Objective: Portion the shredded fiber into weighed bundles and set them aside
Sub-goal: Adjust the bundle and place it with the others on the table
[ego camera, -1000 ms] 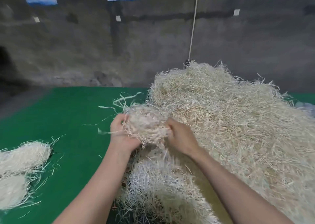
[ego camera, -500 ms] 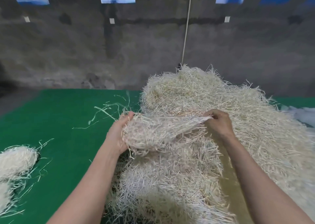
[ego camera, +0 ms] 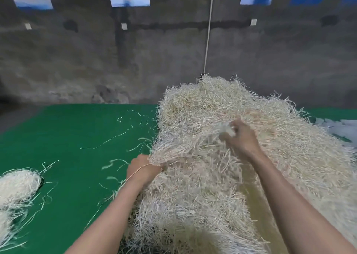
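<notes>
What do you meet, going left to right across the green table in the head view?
Set-aside bundle → loose strands → left hand, gripping a tuft → right hand, pinching the tuft's other end → white material. The pile spans both hands, so it is left out.

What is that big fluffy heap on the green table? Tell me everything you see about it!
The heap is a tall mound of thin, pale cream shreds, like straw, tangled and sticking out every way. It lies on the right side of the green table, with loose strands scattered beside it. The left hand grips shreds at its left edge, and the right hand pinches a tuft on top.
</notes>
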### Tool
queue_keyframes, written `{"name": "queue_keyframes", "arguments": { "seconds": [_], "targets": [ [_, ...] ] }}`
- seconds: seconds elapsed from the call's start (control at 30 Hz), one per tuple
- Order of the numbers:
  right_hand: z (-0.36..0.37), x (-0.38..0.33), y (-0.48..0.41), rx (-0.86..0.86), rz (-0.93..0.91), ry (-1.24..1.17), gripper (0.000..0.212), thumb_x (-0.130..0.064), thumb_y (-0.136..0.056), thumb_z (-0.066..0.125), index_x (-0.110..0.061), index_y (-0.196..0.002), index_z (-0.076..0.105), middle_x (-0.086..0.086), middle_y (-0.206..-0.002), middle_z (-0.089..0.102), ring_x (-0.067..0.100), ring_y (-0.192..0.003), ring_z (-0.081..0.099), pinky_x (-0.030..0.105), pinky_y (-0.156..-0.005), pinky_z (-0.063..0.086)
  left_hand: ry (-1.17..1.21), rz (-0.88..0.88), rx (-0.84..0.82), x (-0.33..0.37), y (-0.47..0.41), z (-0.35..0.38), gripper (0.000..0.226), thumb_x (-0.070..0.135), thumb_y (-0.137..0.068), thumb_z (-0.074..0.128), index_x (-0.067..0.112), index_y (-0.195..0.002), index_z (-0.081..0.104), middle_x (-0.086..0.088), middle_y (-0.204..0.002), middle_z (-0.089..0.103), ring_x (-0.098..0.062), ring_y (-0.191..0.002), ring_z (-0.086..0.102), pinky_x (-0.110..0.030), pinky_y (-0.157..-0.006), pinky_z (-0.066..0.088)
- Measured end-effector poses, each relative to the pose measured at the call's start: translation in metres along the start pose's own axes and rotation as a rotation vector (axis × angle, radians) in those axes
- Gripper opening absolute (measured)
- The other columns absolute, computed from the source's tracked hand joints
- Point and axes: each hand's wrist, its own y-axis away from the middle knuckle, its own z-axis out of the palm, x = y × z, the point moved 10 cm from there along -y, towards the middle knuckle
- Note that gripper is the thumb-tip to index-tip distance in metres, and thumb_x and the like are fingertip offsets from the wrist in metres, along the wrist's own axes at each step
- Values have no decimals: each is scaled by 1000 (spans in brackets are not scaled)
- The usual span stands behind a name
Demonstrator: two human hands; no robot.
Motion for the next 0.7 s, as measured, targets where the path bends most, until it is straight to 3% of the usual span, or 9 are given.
{"name": "queue_keyframes", "arguments": {
  "seconds": [0.03,0.1,0.2,0.3,0.33,0.4,0.47,0.57,0.7],
  "targets": [
    [22,1,6,-175,-10,329,45,-30,-83,69,-21,-123,48,-2,-121,52,21,-98,60,39,-87,51,148,5,16,5,1,0,24,40,-79,73,33,-78,50,10,-40,51,-4,-33,42,-20,-41,47],
    [28,-8,12,-222,-86,674,88,-40,-75,75,-18,-144,25,3,-137,40,26,-129,37,45,-112,26,393,-52,27,7,-3,-4,50,44,-76,74,23,-116,52,7,-43,50,-3,-28,34,-19,-33,40],
    [11,-68,30,-53,-403,489,118,-40,-61,80,-40,-145,-3,-17,-152,5,12,-141,4,35,-110,-1,599,-48,2,25,-3,-16,90,40,-69,80,2,-138,37,2,-67,55,-4,-43,45,-18,-43,45],
    [47,-102,34,-163,-450,210,103,-39,-68,75,-40,-145,6,-15,-144,29,4,-127,33,34,-107,33,958,11,-203,71,13,-23,83,36,-53,85,9,-125,54,-14,-121,60,-26,-112,57,-46,-100,43],
    [70,-96,31,-244,-386,185,90,-32,-77,71,-31,-147,14,-7,-130,46,4,-109,49,23,-88,49,1112,20,-269,85,17,-29,72,33,-53,84,13,-117,59,-15,-130,54,-32,-120,51,-53,-105,36],
    [111,-64,28,-336,-278,222,56,-20,-91,57,-14,-141,32,-2,-101,53,7,-83,56,12,-68,46,1384,15,-313,103,15,-48,66,25,-51,80,14,-113,61,-16,-134,52,-38,-121,51,-58,-104,35],
    [135,-22,29,-313,-202,228,24,-18,-97,46,-14,-120,48,1,-100,57,18,-91,60,25,-84,52,1538,1,-276,110,4,-65,60,20,-54,75,11,-112,60,-17,-132,55,-38,-118,54,-58,-103,37],
    [143,22,33,-295,-101,110,32,-23,-100,42,-13,-129,48,9,-121,59,24,-105,60,41,-94,51,1494,-77,-203,108,2,-61,57,21,-53,73,14,-107,58,-16,-135,51,-37,-118,51,-58,-104,33],
    [150,54,42,-370,-48,35,17,-23,-98,45,-17,-114,45,4,-110,58,11,-84,56,33,-77,56,1556,-112,-283,97,3,-37,42,21,-64,70,10,-104,63,-15,-116,66,-32,-99,66,-49,-91,48]
  ]
}}
